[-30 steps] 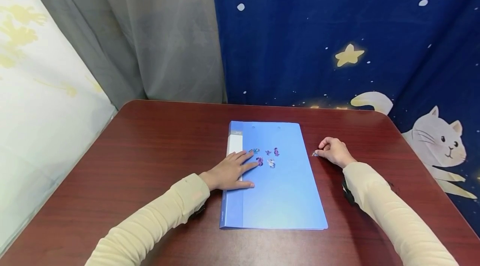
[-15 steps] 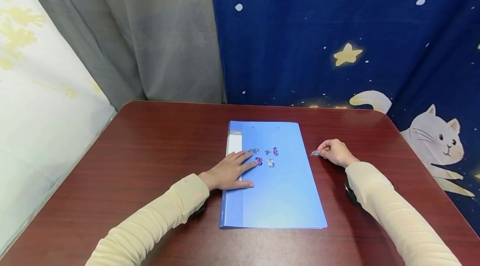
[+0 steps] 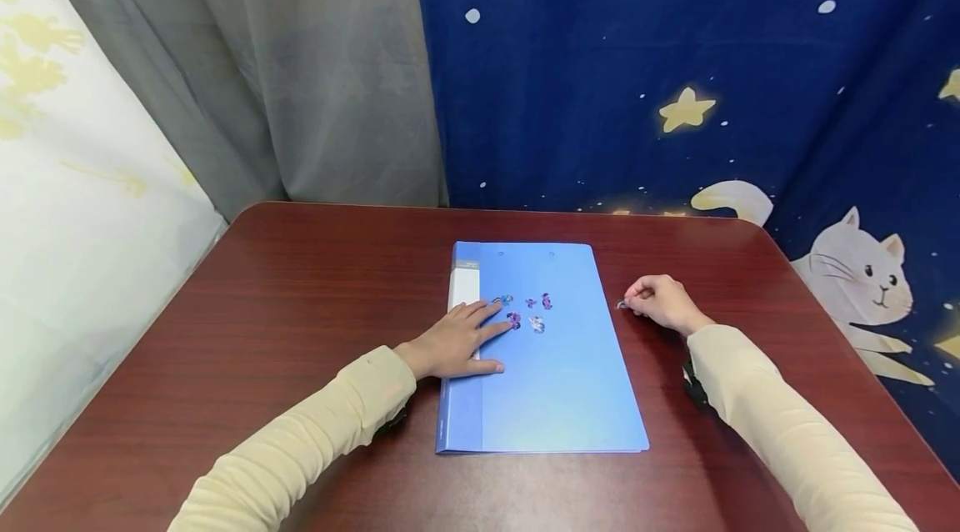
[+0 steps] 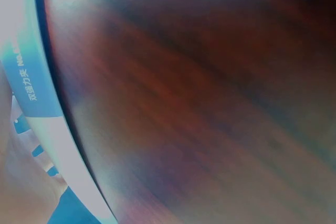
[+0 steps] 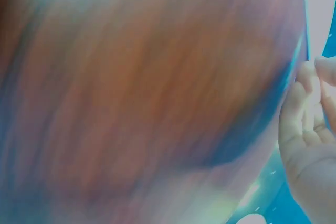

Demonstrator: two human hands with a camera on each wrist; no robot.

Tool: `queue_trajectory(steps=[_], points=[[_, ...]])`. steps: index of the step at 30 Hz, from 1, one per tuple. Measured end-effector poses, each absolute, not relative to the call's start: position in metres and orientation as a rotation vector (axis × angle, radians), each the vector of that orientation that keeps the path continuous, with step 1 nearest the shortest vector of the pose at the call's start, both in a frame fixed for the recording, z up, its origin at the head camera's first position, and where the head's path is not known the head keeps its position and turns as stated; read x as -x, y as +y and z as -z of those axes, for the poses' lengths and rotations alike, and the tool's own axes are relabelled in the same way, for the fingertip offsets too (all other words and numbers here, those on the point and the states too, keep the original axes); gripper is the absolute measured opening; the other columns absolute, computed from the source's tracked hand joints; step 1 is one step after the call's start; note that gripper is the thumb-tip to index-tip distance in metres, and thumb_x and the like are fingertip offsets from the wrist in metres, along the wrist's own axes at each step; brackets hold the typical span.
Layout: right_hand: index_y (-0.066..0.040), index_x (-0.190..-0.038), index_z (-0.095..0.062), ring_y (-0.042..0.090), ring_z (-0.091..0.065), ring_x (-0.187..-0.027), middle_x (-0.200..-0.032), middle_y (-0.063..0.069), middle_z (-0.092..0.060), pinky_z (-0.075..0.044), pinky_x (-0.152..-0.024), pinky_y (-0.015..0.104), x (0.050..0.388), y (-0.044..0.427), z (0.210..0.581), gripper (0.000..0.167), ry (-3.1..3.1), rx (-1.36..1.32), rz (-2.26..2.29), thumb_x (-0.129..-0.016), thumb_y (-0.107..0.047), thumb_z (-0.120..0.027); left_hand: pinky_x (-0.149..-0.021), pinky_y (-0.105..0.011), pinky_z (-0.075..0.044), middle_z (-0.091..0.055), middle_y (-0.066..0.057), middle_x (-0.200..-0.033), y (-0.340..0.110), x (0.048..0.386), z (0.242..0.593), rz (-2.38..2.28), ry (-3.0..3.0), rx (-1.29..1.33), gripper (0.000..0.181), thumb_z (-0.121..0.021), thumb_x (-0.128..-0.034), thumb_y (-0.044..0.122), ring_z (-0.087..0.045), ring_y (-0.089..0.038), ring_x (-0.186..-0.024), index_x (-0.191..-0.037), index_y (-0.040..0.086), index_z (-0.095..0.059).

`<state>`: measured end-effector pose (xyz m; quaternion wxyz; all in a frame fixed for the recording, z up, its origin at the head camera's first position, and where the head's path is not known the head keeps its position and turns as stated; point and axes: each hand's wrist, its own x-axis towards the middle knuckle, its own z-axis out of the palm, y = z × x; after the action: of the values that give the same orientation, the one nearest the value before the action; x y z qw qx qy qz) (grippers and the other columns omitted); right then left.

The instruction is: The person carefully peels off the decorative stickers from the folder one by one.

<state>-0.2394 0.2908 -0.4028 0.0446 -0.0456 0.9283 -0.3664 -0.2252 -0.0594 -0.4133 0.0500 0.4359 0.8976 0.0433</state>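
Observation:
A blue file folder (image 3: 555, 399) lies on the table, its spine with a white label to the left. Several small colourful sticker-like pieces are on its cover, among them a purple one (image 3: 513, 321) and a whitish one (image 3: 537, 324). My left hand (image 3: 455, 342) rests spread on the folder's left side, fingertips beside the pieces. Just right of the folder, my right hand (image 3: 660, 301) pinches a small pale-blue sticker-like piece (image 3: 621, 304) between thumb and finger, low over the table. In the right wrist view the right hand (image 5: 312, 129) has curled fingers; the piece is not discernible there.
The dark red wooden table (image 3: 315, 265) extends around the folder on all sides. Behind it hang a grey curtain (image 3: 352, 82) and a blue curtain (image 3: 562, 82) with stars and a cat. A white cloth (image 3: 90, 207) is at the left.
The right fingers have shifted slightly about the small pale-blue piece, which stays beside the folder. The left hand keeps its place on the folder. The whole head view has drifted slightly.

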Motion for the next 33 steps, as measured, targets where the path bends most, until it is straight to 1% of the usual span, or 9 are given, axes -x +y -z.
queue_trajectory(steps=[6,11,16,18,21,27,33], points=[[0.004,-0.084,-0.062,0.022,-0.058,-0.064,-0.072,0.010,-0.063,-0.046,-0.059,0.025,0.247,0.260,0.400,0.009,2.812,0.225,1.236,-0.082,-0.005,-0.061,-0.104,-0.043,-0.017,-0.021,-0.009,-0.144,-0.060,0.227,0.416,-0.119,2.732,-1.323,0.066,-0.040,-0.0849,0.058,-0.019,-0.026,-0.130,-0.138,0.020,-0.033],[0.003,-0.083,-0.063,0.023,-0.059,-0.065,-0.073,0.009,-0.062,-0.047,-0.059,0.026,0.254,0.227,0.399,0.009,2.783,0.255,1.268,-0.082,-0.006,-0.061,-0.104,-0.043,-0.017,-0.021,-0.009,-0.144,-0.060,0.226,0.414,-0.117,2.733,-1.317,0.066,-0.041,-0.0848,0.058,-0.019,-0.026,-0.131,-0.138,0.020,-0.033],[0.001,-0.084,-0.064,0.017,-0.056,-0.064,-0.073,0.007,-0.060,-0.046,-0.062,0.027,0.259,0.202,0.403,0.008,2.762,0.312,1.218,-0.082,-0.006,-0.061,-0.104,-0.043,-0.017,-0.021,-0.008,-0.145,-0.058,0.225,0.416,-0.103,2.725,-1.315,0.066,-0.040,-0.0849,0.059,-0.019,-0.026,-0.131,-0.139,0.021,-0.032],[0.001,-0.084,-0.065,0.015,-0.053,-0.064,-0.073,0.007,-0.060,-0.045,-0.062,0.026,0.262,0.197,0.406,0.007,2.756,0.337,1.201,-0.082,-0.005,-0.061,-0.104,-0.043,-0.017,-0.021,-0.008,-0.145,-0.057,0.225,0.416,-0.098,2.722,-1.314,0.066,-0.039,-0.0848,0.059,-0.018,-0.026,-0.131,-0.139,0.022,-0.031],[0.001,-0.083,-0.065,0.015,-0.052,-0.064,-0.073,0.007,-0.060,-0.044,-0.060,0.024,0.266,0.192,0.409,0.006,2.752,0.356,1.182,-0.081,-0.003,-0.061,-0.104,-0.043,-0.017,-0.021,-0.008,-0.145,-0.056,0.225,0.416,-0.095,2.721,-1.316,0.066,-0.039,-0.0847,0.060,-0.018,-0.026,-0.131,-0.139,0.022,-0.031],[0.001,-0.082,-0.066,0.015,-0.051,-0.063,-0.072,0.007,-0.060,-0.043,-0.059,0.024,0.269,0.188,0.409,0.006,2.774,0.316,1.146,-0.081,-0.004,-0.062,-0.104,-0.043,-0.017,-0.021,-0.008,-0.145,-0.057,0.225,0.415,-0.096,2.725,-1.316,0.066,-0.039,-0.0845,0.060,-0.018,-0.026,-0.131,-0.138,0.022,-0.032],[0.000,-0.078,-0.068,0.015,-0.051,-0.062,-0.068,0.005,-0.061,-0.042,-0.057,0.024,0.272,0.184,0.408,0.007,2.823,0.276,1.106,-0.079,-0.006,-0.065,-0.104,-0.043,-0.016,-0.020,-0.007,-0.145,-0.059,0.226,0.414,-0.097,2.722,-1.301,0.067,-0.039,-0.0845,0.060,-0.017,-0.025,-0.131,-0.139,0.023,-0.031]])
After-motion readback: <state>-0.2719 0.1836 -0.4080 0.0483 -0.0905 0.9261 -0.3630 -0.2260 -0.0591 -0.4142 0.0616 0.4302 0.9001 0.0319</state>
